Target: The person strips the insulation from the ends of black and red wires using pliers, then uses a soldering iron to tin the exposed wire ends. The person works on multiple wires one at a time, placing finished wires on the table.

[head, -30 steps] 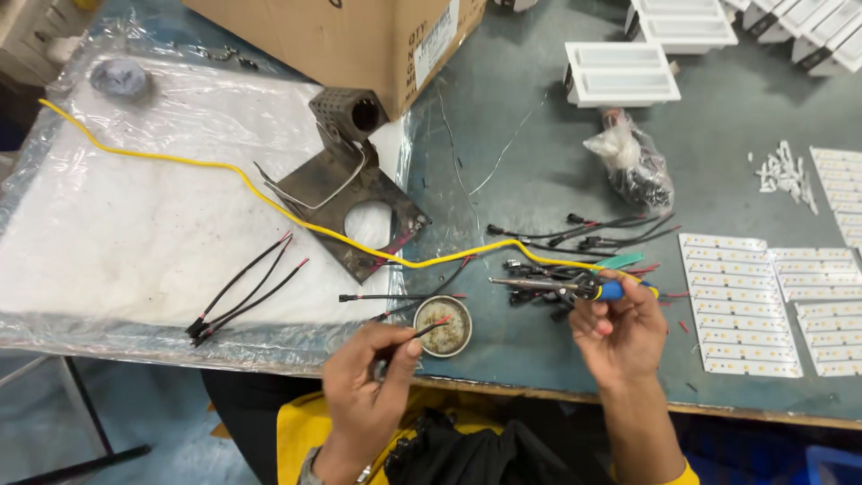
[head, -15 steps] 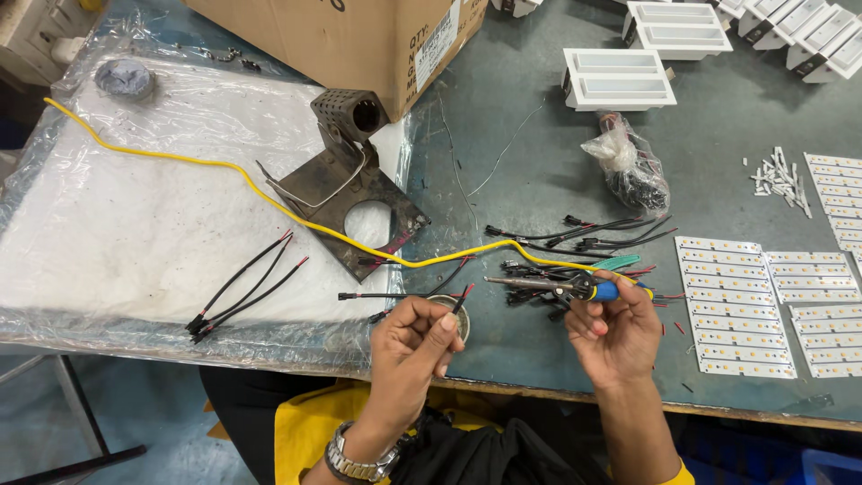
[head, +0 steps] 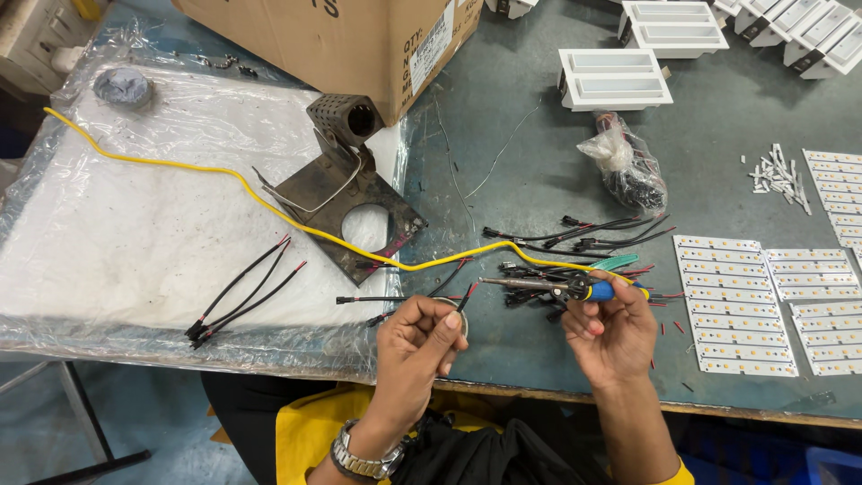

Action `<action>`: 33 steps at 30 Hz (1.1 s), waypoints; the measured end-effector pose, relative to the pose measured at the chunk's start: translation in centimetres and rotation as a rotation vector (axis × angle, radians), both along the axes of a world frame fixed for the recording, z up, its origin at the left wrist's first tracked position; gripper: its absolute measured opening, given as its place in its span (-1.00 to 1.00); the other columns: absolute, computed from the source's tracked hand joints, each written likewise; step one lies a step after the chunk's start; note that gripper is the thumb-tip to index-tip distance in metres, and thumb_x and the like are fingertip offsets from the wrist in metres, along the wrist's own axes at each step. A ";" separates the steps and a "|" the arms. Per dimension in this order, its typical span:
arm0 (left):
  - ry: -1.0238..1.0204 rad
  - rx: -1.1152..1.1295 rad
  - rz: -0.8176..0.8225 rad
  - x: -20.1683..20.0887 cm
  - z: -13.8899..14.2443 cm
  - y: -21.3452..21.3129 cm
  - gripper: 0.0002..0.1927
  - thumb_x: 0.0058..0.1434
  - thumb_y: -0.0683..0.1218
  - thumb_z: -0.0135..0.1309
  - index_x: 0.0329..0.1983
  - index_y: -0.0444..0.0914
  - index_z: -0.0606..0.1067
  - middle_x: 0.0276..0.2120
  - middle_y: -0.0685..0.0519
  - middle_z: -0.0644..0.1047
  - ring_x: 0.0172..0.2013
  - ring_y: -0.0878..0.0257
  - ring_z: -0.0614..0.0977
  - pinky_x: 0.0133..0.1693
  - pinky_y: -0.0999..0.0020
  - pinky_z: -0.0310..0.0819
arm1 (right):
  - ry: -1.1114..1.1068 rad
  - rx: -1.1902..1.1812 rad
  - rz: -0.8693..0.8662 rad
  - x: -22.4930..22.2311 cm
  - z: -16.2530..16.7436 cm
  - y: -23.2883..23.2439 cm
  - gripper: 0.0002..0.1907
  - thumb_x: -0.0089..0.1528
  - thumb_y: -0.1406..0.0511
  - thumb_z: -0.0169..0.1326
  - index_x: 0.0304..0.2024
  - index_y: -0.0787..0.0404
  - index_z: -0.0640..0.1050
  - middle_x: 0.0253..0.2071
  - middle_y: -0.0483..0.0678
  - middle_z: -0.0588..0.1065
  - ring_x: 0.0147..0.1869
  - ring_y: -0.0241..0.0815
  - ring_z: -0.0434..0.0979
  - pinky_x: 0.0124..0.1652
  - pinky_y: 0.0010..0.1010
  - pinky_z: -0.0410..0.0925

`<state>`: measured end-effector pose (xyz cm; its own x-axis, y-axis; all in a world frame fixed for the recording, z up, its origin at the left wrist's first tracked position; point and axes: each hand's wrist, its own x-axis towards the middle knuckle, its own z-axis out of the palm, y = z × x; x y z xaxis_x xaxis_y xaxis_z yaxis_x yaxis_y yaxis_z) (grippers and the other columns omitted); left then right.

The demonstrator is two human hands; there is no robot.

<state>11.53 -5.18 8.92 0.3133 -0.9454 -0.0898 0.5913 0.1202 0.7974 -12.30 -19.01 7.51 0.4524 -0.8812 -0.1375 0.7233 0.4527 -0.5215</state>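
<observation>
**Soldering pass at the bench edge: iron up, wire end pinched**

Head view only.

- Right hand (head: 612,334), at 5 o'clock: clenched round the blue grip of a soldering iron (head: 539,285), tip aimed toward 9 o'clock. Yellow cord (head: 224,172) trailing off to 10 o'clock, past the metal iron stand (head: 346,193).
- Left hand (head: 415,344), at 6 o'clock: fingertips pinching the end of a thin red-and-black wire (head: 409,297), held just short of the iron's tip. Small round tin (head: 461,320) half hidden behind the fingers, sitting near the front edge; contents not readable.
- Step in hand, as judged: wire end brought up for tinning, tip and wire close, not yet touching. Next move likely calls for a short, steady closing of the gap, wire kept still.
- Loose leads heaped (head: 575,238) just beyond the iron at 3 o'clock; white strip boards (head: 732,301) farther toward 3; spare wire pair (head: 242,292) on the plastic-wrapped pad (head: 108,242) at 9.
- Edges and room: table edge (head: 718,409) right under both wrists. Open green tabletop at 12 to 1 o'clock, before the cardboard box (head: 341,40).
</observation>
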 end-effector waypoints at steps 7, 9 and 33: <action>0.002 -0.011 -0.002 0.1 -0.1 -0.2 -0.88 0.35 -0.17 0.11 -0.21 -0.34 0.49 -0.46 0.01 0.56 -0.62 0.44 0.39 -0.58 0.57 0.22 | -0.001 0.003 -0.006 0.1 0.1 0.0 -0.68 0.38 0.22 -0.01 -0.05 0.32 0.64 -0.41 -0.01 0.51 -0.47 -0.30 0.37 -0.44 -0.51 0.25; -0.005 -0.008 -0.008 0.2 0.0 -0.2 -0.89 0.35 -0.17 0.11 -0.21 -0.35 0.49 -0.47 0.01 0.56 -0.62 0.44 0.40 -0.58 0.56 0.23 | -0.001 -0.007 -0.003 0.2 0.1 0.0 -0.68 0.39 0.22 -0.01 -0.05 0.32 0.64 -0.41 0.00 0.51 -0.48 -0.30 0.37 -0.44 -0.52 0.25; -0.041 -0.004 0.039 0.2 0.3 0.0 -0.89 0.34 -0.18 0.14 -0.20 -0.36 0.50 -0.45 0.03 0.57 -0.59 0.46 0.40 -0.53 0.57 0.26 | -0.010 -0.011 0.003 0.2 0.1 -0.1 -0.68 0.38 0.22 -0.01 -0.06 0.32 0.64 -0.41 0.02 0.52 -0.48 -0.30 0.38 -0.44 -0.52 0.26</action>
<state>11.74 -5.21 9.21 0.3532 -0.9327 -0.0725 0.5530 0.1456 0.8204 -12.06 -19.10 7.61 0.4561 -0.8814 -0.1231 0.7272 0.4488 -0.5193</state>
